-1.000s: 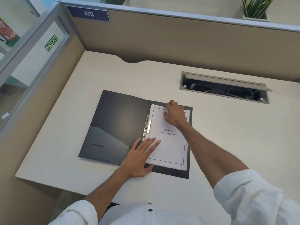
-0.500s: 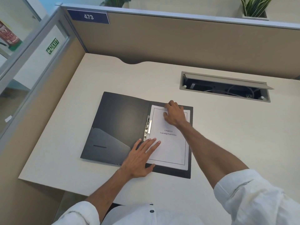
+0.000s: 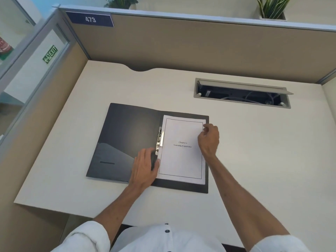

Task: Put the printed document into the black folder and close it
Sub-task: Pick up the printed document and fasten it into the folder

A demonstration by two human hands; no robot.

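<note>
The black folder [image 3: 127, 135] lies open on the desk, its inner pocket at the lower left. The printed document [image 3: 181, 160], a white page with a thin black border and a short title, lies on the folder's right half beside the metal clip [image 3: 159, 140] at the spine. My left hand [image 3: 145, 167] rests flat on the folder at the document's lower left edge, fingers curled over the spine. My right hand [image 3: 209, 140] sits at the document's right edge with fingers bent, touching the paper's margin.
A recessed cable tray [image 3: 241, 94] with its lid tipped up is set into the desk [image 3: 263, 151] at the back right. Beige partition walls [image 3: 200, 44] close the desk at the back and left. The desk's front edge runs close to my body.
My right hand slid from the top of the page to its right edge. My left hand shifted left off the page onto the spine area. The camera moved closer.
</note>
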